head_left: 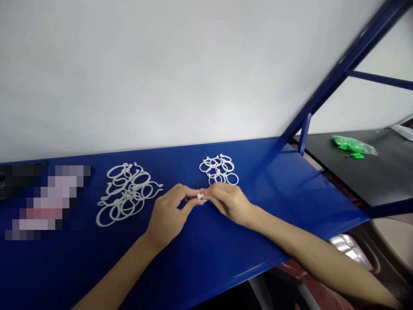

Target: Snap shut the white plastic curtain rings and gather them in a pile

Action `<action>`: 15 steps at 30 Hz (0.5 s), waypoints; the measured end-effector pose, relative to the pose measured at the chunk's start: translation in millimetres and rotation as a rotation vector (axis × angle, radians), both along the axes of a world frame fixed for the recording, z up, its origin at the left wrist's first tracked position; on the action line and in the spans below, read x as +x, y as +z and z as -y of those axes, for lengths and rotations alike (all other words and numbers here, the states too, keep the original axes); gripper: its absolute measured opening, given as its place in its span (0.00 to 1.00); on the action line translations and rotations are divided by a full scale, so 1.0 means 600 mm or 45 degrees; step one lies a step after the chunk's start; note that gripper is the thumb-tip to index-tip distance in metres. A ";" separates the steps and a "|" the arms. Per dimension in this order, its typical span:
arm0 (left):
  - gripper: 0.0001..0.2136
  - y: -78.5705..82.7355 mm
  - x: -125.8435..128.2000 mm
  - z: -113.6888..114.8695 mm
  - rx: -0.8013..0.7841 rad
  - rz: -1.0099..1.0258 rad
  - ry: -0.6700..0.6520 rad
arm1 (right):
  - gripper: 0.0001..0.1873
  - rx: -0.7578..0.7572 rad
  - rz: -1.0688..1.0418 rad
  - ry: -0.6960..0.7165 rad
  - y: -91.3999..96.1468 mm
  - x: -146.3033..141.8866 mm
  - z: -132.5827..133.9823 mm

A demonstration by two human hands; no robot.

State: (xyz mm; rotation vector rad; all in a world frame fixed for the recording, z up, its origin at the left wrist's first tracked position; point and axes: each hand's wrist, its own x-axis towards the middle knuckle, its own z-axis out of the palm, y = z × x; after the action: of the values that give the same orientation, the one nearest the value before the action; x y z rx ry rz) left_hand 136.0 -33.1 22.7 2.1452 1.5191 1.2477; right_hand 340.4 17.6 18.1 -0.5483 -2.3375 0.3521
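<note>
Both hands meet over the middle of a blue table (pixel 200 258). The fingertips of my left hand (pixel 171 211) and my right hand (pixel 230 202) are pinched on one small white piece (pixel 200 196). Most of that piece is hidden by the fingers, so its full shape cannot be made out. Left of my left hand lies a loose, overlapping pile of white rings (pixel 124 211), several with open ends and small knobs. A smaller group of white rings (pixel 211 174), with little knobs on them, lies just beyond my right hand.
A pixelated patch (pixel 51 198) covers something at the table's left side. Behind the table rises a pale wall (pixel 145 77). A blue metal frame (pixel 322 82) stands at the right. On a black table (pixel 364 181) beyond it is a clear bag with bright green pieces (pixel 351 145).
</note>
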 end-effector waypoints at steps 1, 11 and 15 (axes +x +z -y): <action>0.07 0.002 -0.009 -0.008 0.000 -0.104 0.015 | 0.11 -0.009 -0.019 -0.076 0.002 0.003 -0.012; 0.19 -0.022 -0.146 -0.058 -0.122 -0.833 0.194 | 0.09 -0.121 -0.009 -0.744 -0.011 0.061 -0.112; 0.14 -0.021 -0.149 -0.063 -0.138 -0.787 0.172 | 0.09 -0.141 0.040 -0.732 -0.019 0.058 -0.114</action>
State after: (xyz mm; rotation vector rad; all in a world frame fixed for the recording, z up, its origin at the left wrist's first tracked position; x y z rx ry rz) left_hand 46.8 4.5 9.9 2.5216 1.9264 0.5211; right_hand 375.0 85.8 6.8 -1.2434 -2.0790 0.1997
